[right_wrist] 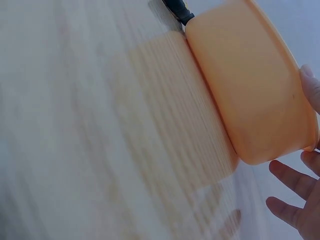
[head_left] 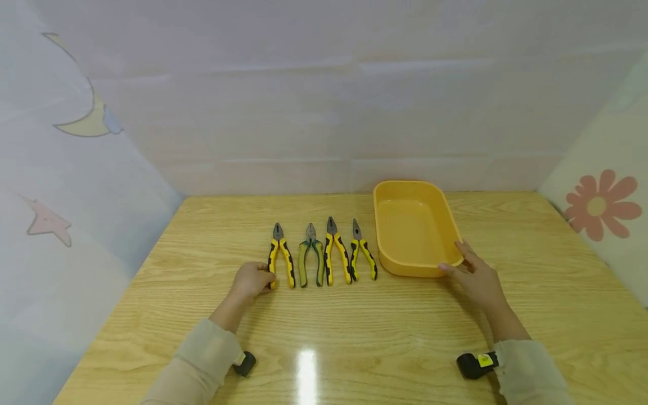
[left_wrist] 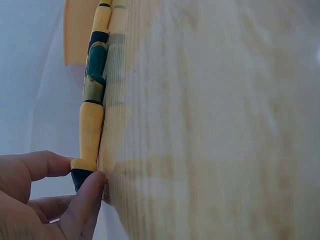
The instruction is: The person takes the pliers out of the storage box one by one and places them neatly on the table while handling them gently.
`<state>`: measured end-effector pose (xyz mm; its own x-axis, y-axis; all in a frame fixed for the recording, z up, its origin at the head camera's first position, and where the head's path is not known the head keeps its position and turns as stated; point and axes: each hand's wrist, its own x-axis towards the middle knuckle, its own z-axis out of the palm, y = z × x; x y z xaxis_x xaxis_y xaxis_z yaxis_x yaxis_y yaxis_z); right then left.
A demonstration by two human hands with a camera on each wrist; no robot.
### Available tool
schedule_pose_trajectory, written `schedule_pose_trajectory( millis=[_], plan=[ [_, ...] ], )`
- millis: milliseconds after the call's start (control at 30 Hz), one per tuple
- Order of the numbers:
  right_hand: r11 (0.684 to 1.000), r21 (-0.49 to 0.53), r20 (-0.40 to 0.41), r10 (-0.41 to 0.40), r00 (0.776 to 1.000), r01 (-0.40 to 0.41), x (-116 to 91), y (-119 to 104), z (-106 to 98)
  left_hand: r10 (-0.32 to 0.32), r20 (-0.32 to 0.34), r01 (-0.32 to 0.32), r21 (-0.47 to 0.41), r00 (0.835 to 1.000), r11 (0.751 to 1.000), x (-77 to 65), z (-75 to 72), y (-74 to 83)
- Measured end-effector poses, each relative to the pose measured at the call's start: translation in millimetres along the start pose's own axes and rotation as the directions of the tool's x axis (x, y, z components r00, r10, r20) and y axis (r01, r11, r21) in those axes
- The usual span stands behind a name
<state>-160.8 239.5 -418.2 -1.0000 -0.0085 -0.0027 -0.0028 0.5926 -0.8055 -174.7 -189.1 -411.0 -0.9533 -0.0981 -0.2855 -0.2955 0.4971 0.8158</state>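
My left hand (head_left: 250, 280) pinches the left handle end of the leftmost combination pliers (head_left: 289, 264), which have yellow-and-black grips. In the left wrist view, thumb and finger meet around the black tip of that pliers handle (left_wrist: 91, 132). To its right lie green-handled diagonal cutters (head_left: 302, 264), larger yellow-and-black combination pliers (head_left: 329, 261) and long-nose pliers (head_left: 367, 256), all jaws pointing away. My right hand (head_left: 478, 281) grips the near right corner of a yellow plastic bin (head_left: 417, 270). Its thumb is at the rim in the right wrist view, the lower fingers spread beside the bin wall (right_wrist: 245, 80).
Everything lies on a wood-grain table (head_left: 354, 337), with a glare spot near the front. A pale wall covering (head_left: 304, 124) rises at the back edge and both sides. The bin stands close to the back wall, just right of the long-nose pliers.
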Motion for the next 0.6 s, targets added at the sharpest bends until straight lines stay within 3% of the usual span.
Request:
schedule_pose_trajectory(
  millis=[467,600],
  plan=[
    [0.998,-0.037,0.01,-0.042,0.999,0.043,-5.2,-6.2,-0.9,0.042,-0.033,-0.035,0.186,0.999,0.982,-5.3,-1.3,0.7],
    [0.997,-0.046,0.029,-0.054,0.998,0.055,-6.6,-7.2,-1.7,0.077,-0.029,-0.065,0.294,0.997,0.953,-7.8,-2.2,2.2]
  ],
)
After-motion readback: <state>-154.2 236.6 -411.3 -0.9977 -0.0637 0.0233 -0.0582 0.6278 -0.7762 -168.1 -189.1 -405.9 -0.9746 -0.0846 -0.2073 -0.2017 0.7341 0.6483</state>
